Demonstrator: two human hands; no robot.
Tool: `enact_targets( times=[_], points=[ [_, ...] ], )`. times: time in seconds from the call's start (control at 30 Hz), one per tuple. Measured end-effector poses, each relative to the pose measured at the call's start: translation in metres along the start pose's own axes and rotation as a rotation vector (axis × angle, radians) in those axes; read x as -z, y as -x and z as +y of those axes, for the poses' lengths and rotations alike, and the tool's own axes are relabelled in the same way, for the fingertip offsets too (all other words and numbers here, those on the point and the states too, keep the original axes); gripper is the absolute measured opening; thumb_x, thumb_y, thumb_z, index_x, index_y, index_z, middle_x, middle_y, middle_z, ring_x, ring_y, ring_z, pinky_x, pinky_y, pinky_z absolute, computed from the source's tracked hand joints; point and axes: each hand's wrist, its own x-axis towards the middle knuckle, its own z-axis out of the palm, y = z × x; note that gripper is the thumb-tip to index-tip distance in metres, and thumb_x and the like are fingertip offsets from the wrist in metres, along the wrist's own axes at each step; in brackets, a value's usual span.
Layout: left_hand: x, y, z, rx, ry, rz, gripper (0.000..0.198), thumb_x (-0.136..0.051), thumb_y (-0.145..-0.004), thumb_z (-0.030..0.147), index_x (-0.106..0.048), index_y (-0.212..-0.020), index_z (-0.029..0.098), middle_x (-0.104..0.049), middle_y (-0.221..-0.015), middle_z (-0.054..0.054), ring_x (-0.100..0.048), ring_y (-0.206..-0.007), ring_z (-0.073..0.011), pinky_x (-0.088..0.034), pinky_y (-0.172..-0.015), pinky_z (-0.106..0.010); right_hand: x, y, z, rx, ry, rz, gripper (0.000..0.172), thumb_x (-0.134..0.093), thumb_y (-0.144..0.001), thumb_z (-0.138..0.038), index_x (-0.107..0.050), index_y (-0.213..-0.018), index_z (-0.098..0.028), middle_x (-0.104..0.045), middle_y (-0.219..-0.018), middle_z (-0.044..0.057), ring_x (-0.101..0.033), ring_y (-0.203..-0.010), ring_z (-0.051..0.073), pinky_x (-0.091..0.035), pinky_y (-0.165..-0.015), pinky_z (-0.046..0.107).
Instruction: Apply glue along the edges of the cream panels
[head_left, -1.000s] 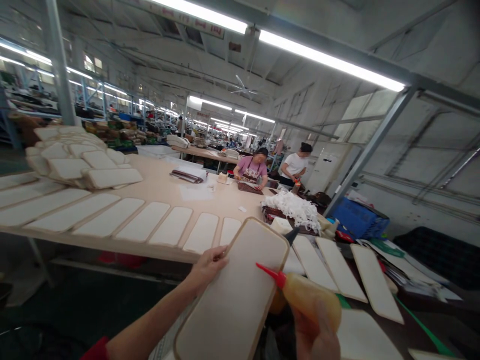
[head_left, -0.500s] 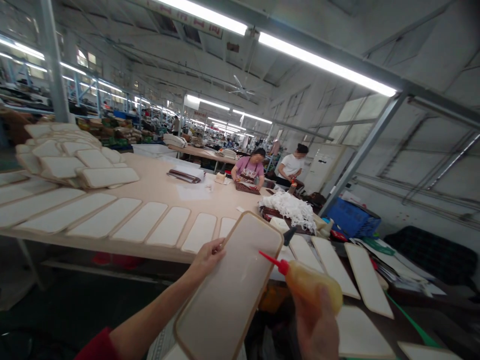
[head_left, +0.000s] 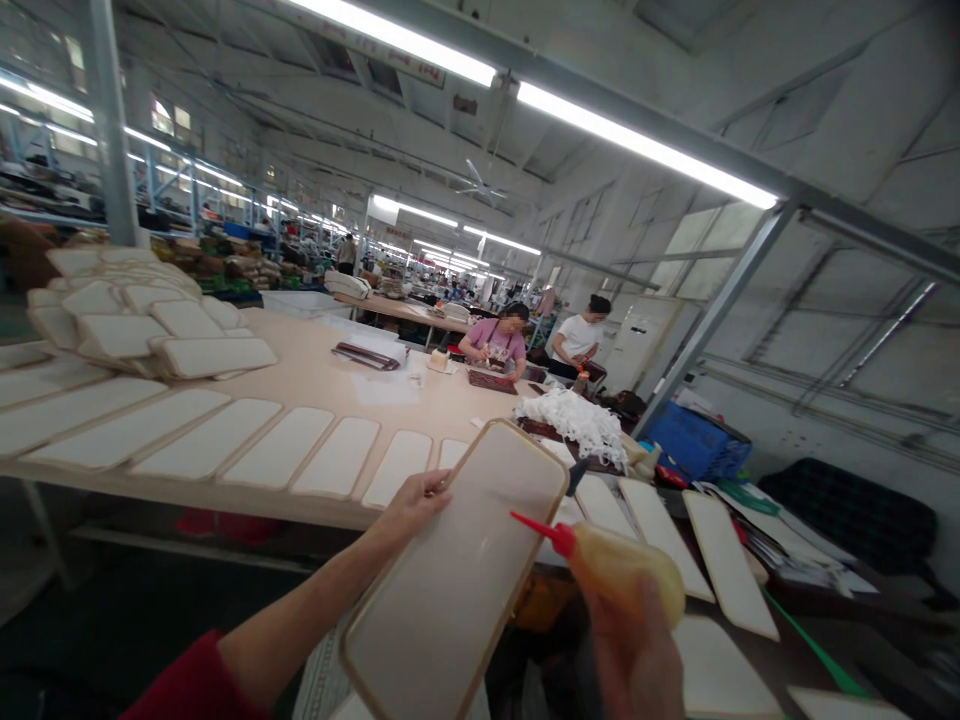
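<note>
My left hand (head_left: 417, 502) grips the left edge of a long white panel (head_left: 469, 560) with rounded corners and a tan border, held tilted in front of me. Closed around a squeeze bottle (head_left: 626, 572) of yellowish liquid is my right hand (head_left: 637, 650). The bottle's red pointed nozzle (head_left: 544, 530) aims left, its tip over the panel's face; whether it touches cannot be made out. Similar white panels (head_left: 253, 440) lie in a row along the near edge of the table (head_left: 315, 345).
A heap of panels (head_left: 142, 310) sits at the table's left. More panels (head_left: 731, 560) lie to the right, near white stringy material (head_left: 574, 420) and a blue crate (head_left: 697, 440). Across the table, one person (head_left: 496, 345) works beside another in white (head_left: 581, 335).
The nozzle tip has shifted slightly left and down over the panel. Both hands keep their holds. My view has turned a little, and the person across the table has moved a hand.
</note>
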Motion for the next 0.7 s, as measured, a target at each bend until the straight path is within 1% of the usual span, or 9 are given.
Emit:
enact_targets(
  times=[0.07,0.13,0.23,0.3,0.37,0.5,0.6,0.63,0.7],
  points=[
    [-0.003,0.004,0.008,0.046,0.053,-0.087,0.046,-0.067,-0.067,0.038,-0.067,-0.104,0.011,-0.065,-0.077,-0.003,-0.057,-0.066,-0.0145,-0.041,-0.059,-0.022,-0.003,-0.020,-0.019,0.070,-0.026,0.059,0.056,-0.070,-0.071,-0.046,-0.056,-0.114,-0.013,-0.058,-0.119,0.011,-0.056,-0.110,0.024,-0.051,-0.088,0.033],
    [-0.005,0.004,0.016,0.109,0.136,-0.146,0.048,-0.070,-0.063,0.038,-0.067,-0.103,0.011,-0.066,-0.077,-0.004,-0.059,-0.067,-0.0153,-0.042,-0.061,-0.023,0.000,-0.025,-0.024,0.139,-0.020,0.117,0.055,-0.077,-0.064,-0.042,-0.058,-0.109,-0.016,-0.060,-0.115,0.006,-0.058,-0.104,0.020,-0.051,-0.086,0.029],
    [-0.006,-0.001,0.021,0.172,0.238,-0.163,0.047,-0.074,-0.056,0.034,-0.068,-0.096,0.010,-0.068,-0.074,-0.005,-0.061,-0.067,-0.0158,-0.044,-0.063,-0.025,0.012,0.000,-0.009,0.088,0.043,0.106,0.055,-0.081,-0.057,-0.039,-0.061,-0.102,-0.016,-0.064,-0.097,0.006,-0.062,-0.084,0.021,-0.054,-0.070,0.029],
    [-0.004,-0.005,0.020,0.186,0.262,-0.140,0.044,-0.076,-0.053,0.032,-0.069,-0.091,0.010,-0.068,-0.072,-0.005,-0.060,-0.065,-0.0151,-0.045,-0.063,-0.025,0.018,0.023,0.004,0.036,0.119,0.068,0.063,-0.084,-0.050,-0.039,-0.061,-0.104,-0.014,-0.065,-0.087,0.007,-0.062,-0.073,0.022,-0.054,-0.057,0.029],
    [-0.002,-0.009,0.018,0.193,0.262,-0.127,0.042,-0.077,-0.052,0.031,-0.070,-0.088,0.011,-0.068,-0.071,-0.004,-0.060,-0.063,-0.0146,-0.045,-0.062,-0.025,0.020,0.033,0.009,0.079,0.219,0.044,0.072,-0.083,-0.048,-0.044,-0.059,-0.109,-0.014,-0.064,-0.089,0.008,-0.061,-0.076,0.024,-0.052,-0.054,0.027],
    [-0.004,-0.012,0.014,0.225,0.254,-0.224,0.043,-0.077,-0.054,0.031,-0.070,-0.092,0.012,-0.069,-0.072,-0.005,-0.061,-0.064,-0.0151,-0.045,-0.062,-0.025,0.009,0.010,-0.013,0.239,0.298,0.119,0.078,-0.076,-0.059,-0.050,-0.048,-0.125,-0.020,-0.059,-0.106,0.006,-0.057,-0.086,0.018,-0.050,-0.064,0.022],
    [-0.007,-0.015,0.011,0.250,0.268,-0.280,0.044,-0.077,-0.055,0.030,-0.070,-0.094,0.012,-0.069,-0.074,-0.005,-0.062,-0.066,-0.0151,-0.045,-0.064,-0.025,0.000,0.001,-0.019,0.273,0.328,0.178,0.080,-0.080,-0.055,-0.047,-0.049,-0.124,-0.021,-0.056,-0.107,0.004,-0.053,-0.087,0.015,-0.047,-0.066,0.018],
    [-0.008,-0.017,0.010,0.261,0.269,-0.276,0.043,-0.077,-0.054,0.030,-0.070,-0.093,0.012,-0.069,-0.074,-0.005,-0.062,-0.065,-0.0150,-0.045,-0.065,-0.025,-0.001,0.005,-0.015,0.250,0.327,0.160,0.081,-0.080,-0.054,-0.048,-0.050,-0.123,-0.020,-0.057,-0.105,0.004,-0.054,-0.087,0.017,-0.048,-0.066,0.021],
    [-0.010,-0.021,0.007,0.275,0.259,-0.256,0.041,-0.077,-0.053,0.029,-0.071,-0.090,0.012,-0.069,-0.072,-0.005,-0.061,-0.064,-0.0149,-0.045,-0.063,-0.025,-0.003,0.020,-0.002,0.196,0.324,0.055,0.081,-0.077,-0.052,-0.054,-0.051,-0.120,-0.017,-0.060,-0.102,0.007,-0.056,-0.090,0.023,-0.051,-0.070,0.030]
  ],
)
